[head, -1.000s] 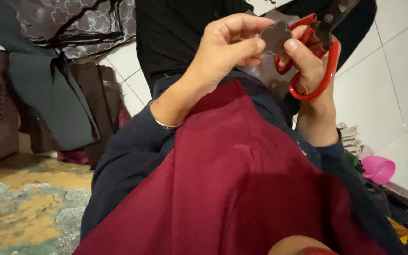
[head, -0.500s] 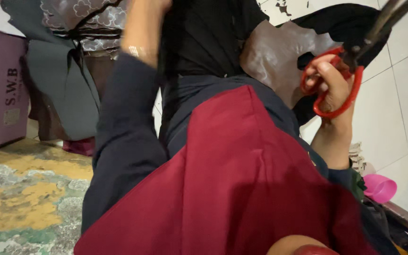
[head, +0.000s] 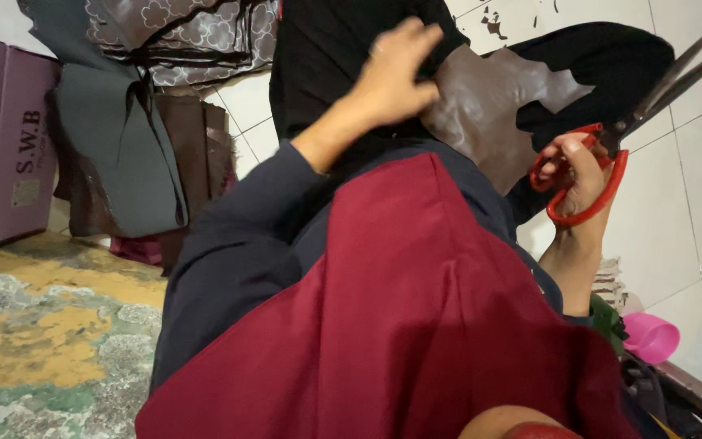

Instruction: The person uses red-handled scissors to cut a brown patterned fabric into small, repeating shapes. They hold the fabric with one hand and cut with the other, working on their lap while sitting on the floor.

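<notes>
We see that the left hand [head: 392, 77] has come back down from the top of the view and now lies on the brown leather piece [head: 481, 114], fingers curled at its upper edge, though blur keeps us from telling whether its grip is closed on it. A second ago both hands worked a small scrap close together; now the leather lies spread over the lap, against black cloth [head: 327, 73]. The right hand [head: 582, 175] holds its grip closed through the red handles of the scissors [head: 611, 146], blades slightly parted and pointing up and away, clear of the leather. A maroon apron [head: 416, 325] fills the foreground; purple boxes [head: 2, 138], hanging grey material [head: 115, 154] and a pink cup [head: 652, 337] stand around
</notes>
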